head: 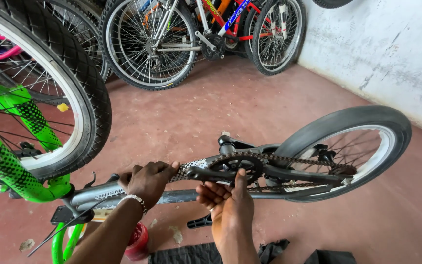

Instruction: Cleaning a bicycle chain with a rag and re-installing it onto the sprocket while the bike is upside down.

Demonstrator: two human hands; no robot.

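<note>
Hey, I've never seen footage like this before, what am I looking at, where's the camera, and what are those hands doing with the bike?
This is one picture from a camera worn on a person's head, looking down at their own two bare hands. A small bicycle lies upside down on a red floor. The left hand, with a bracelet at the wrist, has its grip around the grey frame tube. The right hand reaches up from below to the chainring, thumb against it. The chain runs back to the rear wheel. A green bicycle stands at left; more bicycles lean against the far wall.
</note>
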